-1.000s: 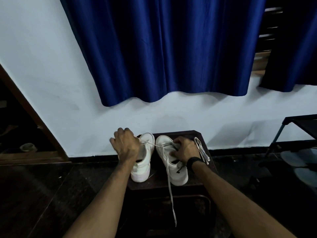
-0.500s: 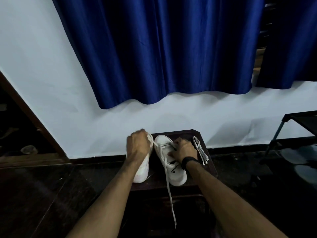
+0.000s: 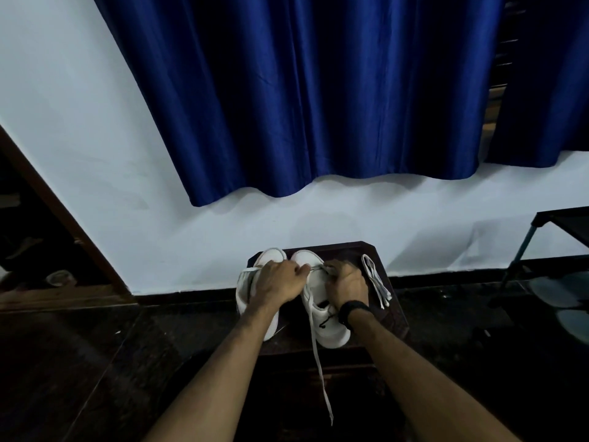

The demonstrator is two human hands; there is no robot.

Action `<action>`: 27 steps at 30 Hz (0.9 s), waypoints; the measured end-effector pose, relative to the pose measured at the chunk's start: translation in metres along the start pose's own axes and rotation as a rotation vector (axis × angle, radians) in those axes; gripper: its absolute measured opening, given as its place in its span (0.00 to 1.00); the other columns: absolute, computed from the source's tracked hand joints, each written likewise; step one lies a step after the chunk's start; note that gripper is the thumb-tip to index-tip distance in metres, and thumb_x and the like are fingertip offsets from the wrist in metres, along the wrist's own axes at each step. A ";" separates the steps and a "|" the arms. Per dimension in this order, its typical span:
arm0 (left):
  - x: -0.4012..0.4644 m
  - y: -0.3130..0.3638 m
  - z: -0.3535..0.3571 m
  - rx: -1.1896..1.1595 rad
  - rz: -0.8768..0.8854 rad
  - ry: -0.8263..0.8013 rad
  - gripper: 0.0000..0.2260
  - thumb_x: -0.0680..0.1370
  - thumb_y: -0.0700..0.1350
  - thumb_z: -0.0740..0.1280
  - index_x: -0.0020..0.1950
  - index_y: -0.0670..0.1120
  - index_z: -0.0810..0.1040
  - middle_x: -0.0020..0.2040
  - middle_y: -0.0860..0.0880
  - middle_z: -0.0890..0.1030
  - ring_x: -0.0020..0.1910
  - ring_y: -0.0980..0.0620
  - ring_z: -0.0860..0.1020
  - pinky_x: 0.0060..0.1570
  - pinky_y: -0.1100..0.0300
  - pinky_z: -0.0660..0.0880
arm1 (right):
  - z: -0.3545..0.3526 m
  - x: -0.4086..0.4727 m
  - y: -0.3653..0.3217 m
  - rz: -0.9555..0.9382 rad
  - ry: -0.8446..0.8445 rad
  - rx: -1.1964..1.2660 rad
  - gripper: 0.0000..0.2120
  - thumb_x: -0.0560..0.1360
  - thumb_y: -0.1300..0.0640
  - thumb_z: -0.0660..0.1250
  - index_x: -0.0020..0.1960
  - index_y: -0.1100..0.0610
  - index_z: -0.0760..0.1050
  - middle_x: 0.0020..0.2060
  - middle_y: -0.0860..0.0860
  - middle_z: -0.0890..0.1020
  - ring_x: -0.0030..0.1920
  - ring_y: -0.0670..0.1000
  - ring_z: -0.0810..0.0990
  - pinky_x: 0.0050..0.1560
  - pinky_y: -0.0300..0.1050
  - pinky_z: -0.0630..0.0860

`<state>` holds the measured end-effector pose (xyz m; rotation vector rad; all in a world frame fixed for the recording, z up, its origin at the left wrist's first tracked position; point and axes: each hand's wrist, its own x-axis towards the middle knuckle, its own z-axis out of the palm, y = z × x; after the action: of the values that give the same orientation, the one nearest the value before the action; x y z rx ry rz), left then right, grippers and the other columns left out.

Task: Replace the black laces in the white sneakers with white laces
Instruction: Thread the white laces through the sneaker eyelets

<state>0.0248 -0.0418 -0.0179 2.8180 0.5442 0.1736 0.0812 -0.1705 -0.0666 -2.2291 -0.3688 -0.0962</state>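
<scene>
Head view, two sneakers [image 3: 328, 327], two hands [image 3: 280, 282], one spare lace [image 3: 377, 282].

Two bare arms show, and no sleeves cover them as far up as the view goes. The left hand [image 3: 280, 282] has nothing on it: no ring and no band that can be seen. The left wrist is bare too. The right hand [image 3: 345, 282] also looks bare. Just below it, a black band [image 3: 352, 309] goes round the right wrist. It looks like a watch or a strap, but it is too dark to tell which.
</scene>
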 end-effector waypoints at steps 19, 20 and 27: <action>-0.022 0.017 0.032 -0.373 -0.243 0.221 0.18 0.81 0.48 0.58 0.46 0.38 0.81 0.48 0.36 0.82 0.51 0.37 0.79 0.48 0.48 0.74 | 0.004 -0.001 0.001 0.021 0.135 0.125 0.22 0.65 0.66 0.63 0.56 0.51 0.80 0.51 0.54 0.81 0.52 0.60 0.79 0.48 0.50 0.77; -0.018 0.013 0.028 -0.483 -0.279 0.140 0.17 0.80 0.48 0.58 0.44 0.37 0.81 0.46 0.35 0.82 0.49 0.37 0.80 0.48 0.48 0.75 | 0.002 -0.002 -0.001 -0.022 0.162 0.059 0.21 0.65 0.65 0.64 0.54 0.50 0.79 0.50 0.53 0.80 0.50 0.59 0.78 0.45 0.50 0.76; -0.011 0.005 -0.001 -1.054 -0.528 -0.242 0.09 0.79 0.41 0.62 0.41 0.46 0.77 0.35 0.48 0.79 0.33 0.51 0.77 0.33 0.60 0.75 | -0.017 -0.017 -0.022 -0.350 -0.024 -0.543 0.26 0.75 0.33 0.55 0.47 0.49 0.83 0.51 0.49 0.79 0.56 0.56 0.70 0.56 0.56 0.61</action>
<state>0.0159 -0.0499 -0.0161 1.5939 0.8051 -0.0031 0.0599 -0.1748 -0.0428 -2.6729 -0.8235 -0.3967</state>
